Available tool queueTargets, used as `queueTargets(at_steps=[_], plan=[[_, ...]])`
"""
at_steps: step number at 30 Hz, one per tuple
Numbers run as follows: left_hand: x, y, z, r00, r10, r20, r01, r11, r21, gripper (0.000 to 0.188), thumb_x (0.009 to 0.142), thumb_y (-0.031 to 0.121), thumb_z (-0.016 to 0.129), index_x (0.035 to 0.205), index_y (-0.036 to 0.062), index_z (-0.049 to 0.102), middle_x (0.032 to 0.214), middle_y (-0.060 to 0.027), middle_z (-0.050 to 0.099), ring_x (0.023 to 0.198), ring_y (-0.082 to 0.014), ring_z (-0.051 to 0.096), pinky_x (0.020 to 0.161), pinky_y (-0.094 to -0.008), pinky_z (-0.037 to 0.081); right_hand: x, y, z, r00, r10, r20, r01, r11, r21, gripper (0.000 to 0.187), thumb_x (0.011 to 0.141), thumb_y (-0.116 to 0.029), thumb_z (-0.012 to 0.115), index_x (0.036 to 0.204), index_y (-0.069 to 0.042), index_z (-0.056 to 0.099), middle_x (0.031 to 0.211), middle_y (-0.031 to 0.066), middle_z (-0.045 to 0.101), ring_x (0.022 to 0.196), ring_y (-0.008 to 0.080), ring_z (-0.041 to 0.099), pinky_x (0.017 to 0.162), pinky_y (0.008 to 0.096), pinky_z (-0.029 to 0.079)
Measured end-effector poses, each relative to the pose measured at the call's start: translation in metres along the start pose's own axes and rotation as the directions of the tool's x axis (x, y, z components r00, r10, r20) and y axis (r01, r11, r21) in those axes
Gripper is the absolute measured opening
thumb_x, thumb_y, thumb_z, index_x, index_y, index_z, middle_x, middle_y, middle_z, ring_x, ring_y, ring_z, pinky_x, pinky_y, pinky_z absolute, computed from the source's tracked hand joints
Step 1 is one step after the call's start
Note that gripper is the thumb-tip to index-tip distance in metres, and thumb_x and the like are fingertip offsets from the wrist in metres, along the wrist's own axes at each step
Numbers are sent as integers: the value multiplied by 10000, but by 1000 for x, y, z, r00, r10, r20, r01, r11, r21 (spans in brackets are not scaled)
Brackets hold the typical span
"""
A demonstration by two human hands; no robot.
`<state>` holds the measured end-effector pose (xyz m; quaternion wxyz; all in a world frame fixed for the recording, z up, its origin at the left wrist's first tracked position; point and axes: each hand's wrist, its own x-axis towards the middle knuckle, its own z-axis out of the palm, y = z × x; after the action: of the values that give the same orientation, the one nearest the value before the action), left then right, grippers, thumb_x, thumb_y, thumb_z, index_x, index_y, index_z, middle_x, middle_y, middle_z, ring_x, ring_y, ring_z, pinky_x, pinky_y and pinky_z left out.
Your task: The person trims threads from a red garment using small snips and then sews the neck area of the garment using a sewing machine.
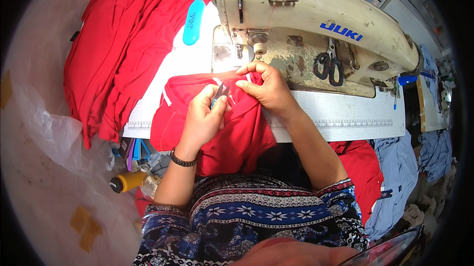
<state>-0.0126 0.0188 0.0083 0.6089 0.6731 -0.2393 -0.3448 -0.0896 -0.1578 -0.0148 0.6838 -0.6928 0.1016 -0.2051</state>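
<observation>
A red garment (pixel 222 137) lies bunched at the front edge of the sewing table, partly hanging over it toward my lap. My left hand (pixel 203 114) is closed around small thread snips (pixel 220 93); their dark blades point up and away from me, over the garment's neck area. With thumb and fingers my right hand (pixel 270 91) pinches the garment's upper edge, where short white strips show against the red. Just beyond my right hand stands the sewing machine (pixel 316 14), its needle area close to the fingertips.
A large heap of red garments (pixel 123 39) covers the left side. Black-handled scissors (pixel 329 66) rest against the machine. A blue tag-like piece (pixel 193 19) hangs at the machine's left end. A ruler strip (pixel 340 123) runs along the table front; a yellow bottle (pixel 129 182) is lower left.
</observation>
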Motion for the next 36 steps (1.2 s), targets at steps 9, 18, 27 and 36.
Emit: queueTargets(at_steps=[9, 18, 27, 36], plan=[[1, 6, -2, 1000, -23, 7, 23, 998, 57, 84, 984, 96, 511, 974, 27, 558, 738, -21, 624, 469, -58, 517, 437, -213, 405, 1, 1, -2, 1000, 13, 10, -12, 999, -47, 195, 818, -73, 730, 993, -3, 680, 974, 82, 695, 957, 152, 628, 896, 291, 476], [17, 8, 6, 789, 600, -134, -418, 682, 600, 194, 822, 47, 704, 1008, -3, 680, 799, -134, 649, 653, -226, 654, 584, -330, 508, 1, 1, -1, 1000, -30, 2, 30, 999, -46, 198, 804, -56, 725, 988, 1, 677, 955, 79, 694, 894, 115, 623, 816, 266, 498], [25, 11, 7, 726, 683, 79, -460, 397, 794, 130, 805, 43, 715, 924, 14, 672, 809, -142, 659, 702, -280, 664, 639, -351, 529, -1, 0, 1, 999, -18, 30, 20, 997, -80, 184, 831, -65, 712, 989, 19, 669, 903, 73, 700, 821, 91, 612, 758, 261, 510], [21, 12, -2, 834, 551, 29, -444, 639, 628, 93, 823, 39, 634, 904, -6, 625, 741, -174, 573, 647, -319, 588, 603, -379, 470, -2, -5, 1, 999, 4, 50, 3, 990, -138, 145, 913, -83, 629, 997, 31, 660, 911, 77, 706, 829, 92, 624, 770, 263, 507]])
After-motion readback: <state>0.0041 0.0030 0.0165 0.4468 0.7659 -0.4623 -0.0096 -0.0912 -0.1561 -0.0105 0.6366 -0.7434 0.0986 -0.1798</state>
